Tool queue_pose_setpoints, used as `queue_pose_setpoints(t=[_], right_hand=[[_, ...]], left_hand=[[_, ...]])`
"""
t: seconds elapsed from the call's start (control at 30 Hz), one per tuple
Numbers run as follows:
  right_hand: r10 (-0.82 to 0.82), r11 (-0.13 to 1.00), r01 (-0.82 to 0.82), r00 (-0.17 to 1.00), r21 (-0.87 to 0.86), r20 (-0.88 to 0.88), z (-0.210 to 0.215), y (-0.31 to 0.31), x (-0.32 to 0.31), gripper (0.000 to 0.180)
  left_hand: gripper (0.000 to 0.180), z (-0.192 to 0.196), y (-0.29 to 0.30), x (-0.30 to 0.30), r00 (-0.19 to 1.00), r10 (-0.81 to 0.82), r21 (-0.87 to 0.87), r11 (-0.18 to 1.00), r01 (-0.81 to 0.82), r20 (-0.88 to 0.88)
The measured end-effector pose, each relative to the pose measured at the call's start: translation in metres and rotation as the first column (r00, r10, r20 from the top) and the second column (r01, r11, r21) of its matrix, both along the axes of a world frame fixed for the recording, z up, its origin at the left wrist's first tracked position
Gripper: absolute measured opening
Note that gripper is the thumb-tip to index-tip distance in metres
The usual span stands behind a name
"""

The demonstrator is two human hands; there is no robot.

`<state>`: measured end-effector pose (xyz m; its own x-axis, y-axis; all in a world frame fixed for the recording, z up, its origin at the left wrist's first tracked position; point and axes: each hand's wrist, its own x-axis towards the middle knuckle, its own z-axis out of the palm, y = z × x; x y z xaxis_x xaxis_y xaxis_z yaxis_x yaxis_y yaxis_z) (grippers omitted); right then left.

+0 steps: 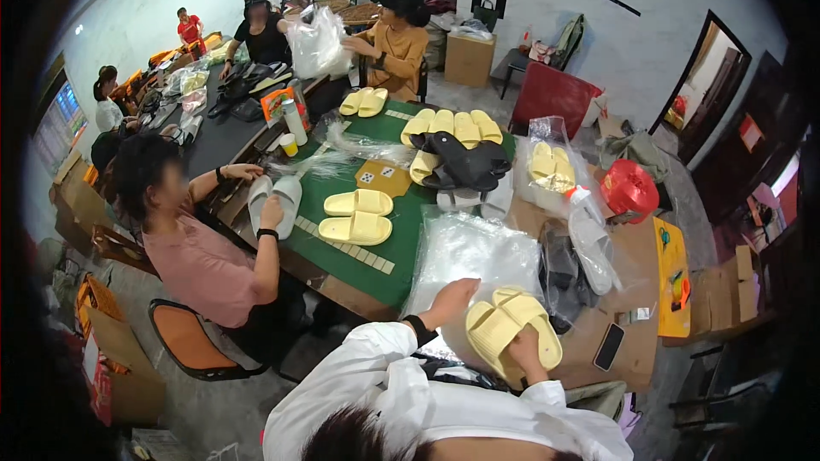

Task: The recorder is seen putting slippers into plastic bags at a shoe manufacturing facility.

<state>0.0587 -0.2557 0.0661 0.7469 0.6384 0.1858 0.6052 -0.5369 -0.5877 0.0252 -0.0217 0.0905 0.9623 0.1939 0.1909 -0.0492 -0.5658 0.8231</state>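
Observation:
My right hand [527, 352] grips a pair of pale yellow slide slippers [504, 324], stacked together and held just above the table's near edge. My left hand [450, 297] lies flat, fingers extended, on a pile of clear plastic bags [474, 252] right beside the slippers. Both arms wear white sleeves, and a dark band sits on the left wrist.
On the green mat [401, 230] lie two yellow slippers [357, 215]; farther back are a row of yellow slippers [453, 126] and black ones [465, 162]. A person in pink [205, 265] at the left handles white slippers [275, 196]. A phone [608, 347] and a red bag [629, 190] lie at the right.

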Motion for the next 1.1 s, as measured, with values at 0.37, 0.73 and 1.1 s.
queue_pose_setpoints(t=[0.37,0.73,1.1], right_hand=[[-0.079,0.963,0.126,0.977,-0.238,0.196,0.015,0.030,-0.007,0.022],[-0.296,0.933,0.311,0.949,-0.181,0.107,0.002,0.075,0.028,0.020],[-0.251,0.922,0.297,0.947,-0.247,0.200,-0.007,0.104,0.051,0.035]], left_hand=[[0.045,0.008,-0.055,-0.032,0.970,-0.216,0.627,0.773,0.100,0.111],[0.044,0.048,-0.036,-0.043,0.958,-0.249,0.713,0.697,0.077,0.140],[0.051,0.057,-0.027,-0.043,0.720,-0.694,0.555,0.598,0.578,0.000]])
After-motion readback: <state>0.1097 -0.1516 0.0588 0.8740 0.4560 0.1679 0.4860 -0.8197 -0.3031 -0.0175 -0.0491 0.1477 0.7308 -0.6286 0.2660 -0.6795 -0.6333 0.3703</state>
